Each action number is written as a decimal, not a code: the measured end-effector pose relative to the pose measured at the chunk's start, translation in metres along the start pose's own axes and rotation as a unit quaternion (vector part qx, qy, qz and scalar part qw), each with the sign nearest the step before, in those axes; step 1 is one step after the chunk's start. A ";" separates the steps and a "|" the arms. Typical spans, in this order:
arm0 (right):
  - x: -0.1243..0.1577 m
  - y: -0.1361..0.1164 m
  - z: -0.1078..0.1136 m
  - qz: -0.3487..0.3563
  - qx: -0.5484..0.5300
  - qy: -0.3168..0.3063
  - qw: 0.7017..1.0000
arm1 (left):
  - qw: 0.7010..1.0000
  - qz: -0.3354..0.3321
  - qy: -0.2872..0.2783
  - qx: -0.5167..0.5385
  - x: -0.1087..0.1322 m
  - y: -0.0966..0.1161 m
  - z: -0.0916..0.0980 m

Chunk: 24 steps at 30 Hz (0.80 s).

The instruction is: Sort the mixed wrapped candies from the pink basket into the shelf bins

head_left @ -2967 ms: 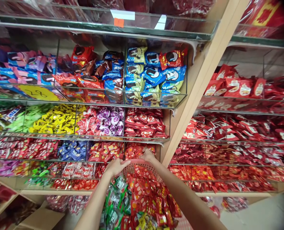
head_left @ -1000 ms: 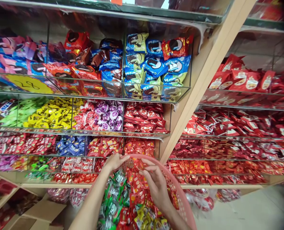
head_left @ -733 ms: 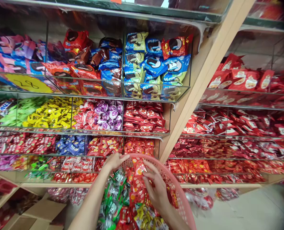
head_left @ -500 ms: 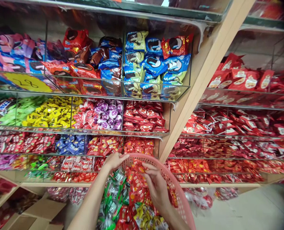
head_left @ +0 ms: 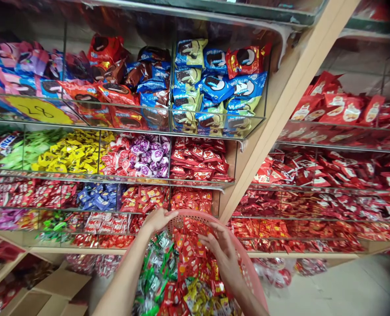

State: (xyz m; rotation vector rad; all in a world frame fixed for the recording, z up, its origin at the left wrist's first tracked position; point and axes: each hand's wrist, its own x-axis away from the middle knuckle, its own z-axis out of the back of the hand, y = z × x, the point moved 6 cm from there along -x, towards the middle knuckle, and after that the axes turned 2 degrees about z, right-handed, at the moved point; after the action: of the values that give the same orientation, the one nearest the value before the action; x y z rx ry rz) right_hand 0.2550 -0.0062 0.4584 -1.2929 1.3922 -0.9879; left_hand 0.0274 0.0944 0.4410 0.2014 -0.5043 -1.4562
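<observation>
A pink plastic basket (head_left: 254, 281) with a perforated wall stands before me, filled with wrapped candies. My left hand (head_left: 157, 220) is closed around its far rim, toward the left. Over the right half of the basket is my right hand (head_left: 223, 251), its fingers apart and nothing held between them. Red-orange candy packets (head_left: 187, 250) lie just left of those fingers. Green wrapped candies (head_left: 155, 267) fill the left side, and yellow-gold ones (head_left: 199, 296) lie nearer to me. The forearms cover part of the basket's sides.
Shelves with clear bins hold blue cookie packs (head_left: 216, 87), yellow candies (head_left: 74, 151) and red packets (head_left: 199, 160). A slanting wooden post (head_left: 277, 118) divides the shelving. A yellow price tag (head_left: 38, 109) reads 28. At lower left is an open cardboard box (head_left: 61, 285).
My right hand has drawn slightly right, away from the red-orange packets, and its fingers have spread. My left hand stays on the rim. The view has shifted a little.
</observation>
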 end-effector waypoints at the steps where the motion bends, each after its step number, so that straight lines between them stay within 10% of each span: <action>1: -0.002 -0.001 0.000 0.023 0.038 -0.005 0.999 | 1.000 0.001 -0.001 -0.001 0.000 0.000 0.000; 12: -0.040 -0.002 -0.067 0.263 0.459 -0.297 0.795 | 1.000 -0.021 -0.004 -0.010 -0.001 0.000 -0.001; 24: -0.062 0.049 -0.091 0.286 0.613 -0.293 0.676 | 1.000 -0.011 0.003 -0.008 0.001 0.001 0.001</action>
State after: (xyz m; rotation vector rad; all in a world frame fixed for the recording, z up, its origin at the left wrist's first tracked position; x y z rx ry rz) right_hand 0.1546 0.0567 0.4372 -0.0393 0.3035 -0.6783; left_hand 0.0277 0.0938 0.4428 0.1984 -0.4864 -1.4803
